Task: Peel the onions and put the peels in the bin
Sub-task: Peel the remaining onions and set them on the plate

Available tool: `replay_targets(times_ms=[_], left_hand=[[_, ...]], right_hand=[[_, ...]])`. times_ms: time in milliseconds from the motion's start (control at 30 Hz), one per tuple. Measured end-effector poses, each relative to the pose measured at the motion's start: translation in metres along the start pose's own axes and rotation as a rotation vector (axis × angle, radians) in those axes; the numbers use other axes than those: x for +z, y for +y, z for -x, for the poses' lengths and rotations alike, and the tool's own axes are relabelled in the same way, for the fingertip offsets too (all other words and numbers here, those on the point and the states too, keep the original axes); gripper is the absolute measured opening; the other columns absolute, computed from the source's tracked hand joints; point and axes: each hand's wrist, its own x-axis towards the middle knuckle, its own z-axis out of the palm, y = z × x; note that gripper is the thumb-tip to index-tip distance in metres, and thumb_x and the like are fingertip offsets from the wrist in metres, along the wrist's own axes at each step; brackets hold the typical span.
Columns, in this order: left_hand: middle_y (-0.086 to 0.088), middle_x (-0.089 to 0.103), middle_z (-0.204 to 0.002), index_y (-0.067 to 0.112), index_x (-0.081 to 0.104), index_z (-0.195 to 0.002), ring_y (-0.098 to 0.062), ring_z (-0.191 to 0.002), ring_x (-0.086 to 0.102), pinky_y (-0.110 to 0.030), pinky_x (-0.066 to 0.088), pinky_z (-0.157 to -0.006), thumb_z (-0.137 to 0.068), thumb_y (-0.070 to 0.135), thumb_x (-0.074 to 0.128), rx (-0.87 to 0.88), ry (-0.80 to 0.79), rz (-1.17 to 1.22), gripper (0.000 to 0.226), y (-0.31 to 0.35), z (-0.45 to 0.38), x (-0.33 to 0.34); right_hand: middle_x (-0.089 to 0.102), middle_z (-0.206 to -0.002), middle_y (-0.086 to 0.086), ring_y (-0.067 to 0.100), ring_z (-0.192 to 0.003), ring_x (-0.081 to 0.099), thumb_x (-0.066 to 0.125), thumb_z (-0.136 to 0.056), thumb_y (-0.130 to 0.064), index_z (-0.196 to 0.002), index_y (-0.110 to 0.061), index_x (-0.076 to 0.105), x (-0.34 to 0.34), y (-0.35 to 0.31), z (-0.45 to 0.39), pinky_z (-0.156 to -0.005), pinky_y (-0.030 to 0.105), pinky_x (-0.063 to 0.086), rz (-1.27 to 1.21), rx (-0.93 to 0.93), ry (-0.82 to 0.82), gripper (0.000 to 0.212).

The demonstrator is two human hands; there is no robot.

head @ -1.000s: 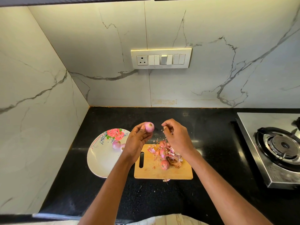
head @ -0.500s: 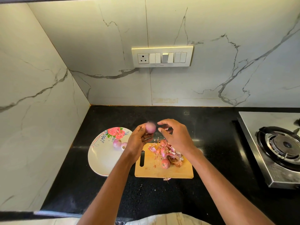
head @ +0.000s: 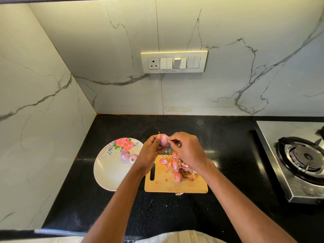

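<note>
Your left hand has its grip curled round the onion above the counter, just beyond the cutting board, while your right hand pinches at its skin.

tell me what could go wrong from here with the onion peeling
1. The left hand holds the onion up beyond the cutting board while the right hand picks at it, so flakes may drop on the black counter; one peel scrap already lies off the board's near edge.
2. The peel pile crowds an unpeeled onion; it could be swept up with the peels.
3. No bin is in view, so carrying peels may scatter them.
</note>
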Motion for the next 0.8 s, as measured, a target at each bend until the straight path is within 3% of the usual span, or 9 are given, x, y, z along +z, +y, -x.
replay_targets(times_ms=[200,367,567,700,800], left_hand=[[-0.011,0.070,-0.120,0.016,0.061,-0.126,-0.025,-0.113,0.068,-0.034,0.054,-0.102,-0.107,0.038,0.039,-0.028,-0.026,0.033,0.037,-0.004,0.002,0.002],[-0.011,0.067,-0.124,0.018,0.059,-0.128,-0.025,-0.112,0.068,-0.034,0.054,-0.102,-0.109,0.028,0.041,-0.099,0.030,0.167,0.028,-0.007,0.002,-0.002],[-0.014,0.066,-0.125,0.013,0.057,-0.133,-0.029,-0.116,0.065,-0.041,0.051,-0.106,-0.109,0.025,0.044,-0.165,0.073,0.249,0.030,-0.012,0.002,-0.008],[-0.013,0.067,-0.125,0.014,0.059,-0.135,-0.028,-0.114,0.067,-0.042,0.052,-0.105,-0.108,0.028,0.045,-0.158,0.088,0.196,0.033,-0.016,0.001,-0.008],[-0.010,0.069,-0.124,0.018,0.061,-0.132,-0.026,-0.112,0.069,-0.039,0.055,-0.102,-0.108,0.027,0.045,-0.135,0.090,0.156,0.030,-0.017,0.002,-0.011]], right_hand=[[0.070,-0.093,0.000,0.009,-0.079,0.063,0.075,-0.089,-0.012,-0.098,-0.013,0.069,0.004,-0.003,0.002,-0.067,0.017,0.053,0.026,0.044,0.026,0.010],[0.064,-0.098,-0.006,0.006,-0.082,0.062,0.063,-0.098,-0.011,-0.107,-0.017,0.065,0.001,0.007,0.005,-0.069,0.015,0.051,-0.013,0.161,-0.014,0.011],[0.057,-0.117,-0.008,0.008,-0.099,0.062,0.062,-0.092,0.003,-0.107,-0.027,0.065,-0.001,0.022,0.015,-0.082,0.019,0.054,0.032,0.273,-0.168,0.034],[0.068,-0.111,-0.010,0.006,-0.099,0.065,0.061,-0.099,-0.011,-0.113,-0.027,0.065,-0.001,0.016,0.013,-0.085,0.023,0.056,-0.003,0.281,-0.169,0.022],[0.058,-0.130,-0.009,0.002,-0.117,0.055,0.065,-0.093,-0.001,-0.123,-0.028,0.063,0.002,0.009,0.010,-0.100,0.021,0.050,-0.036,0.262,-0.204,0.040]])
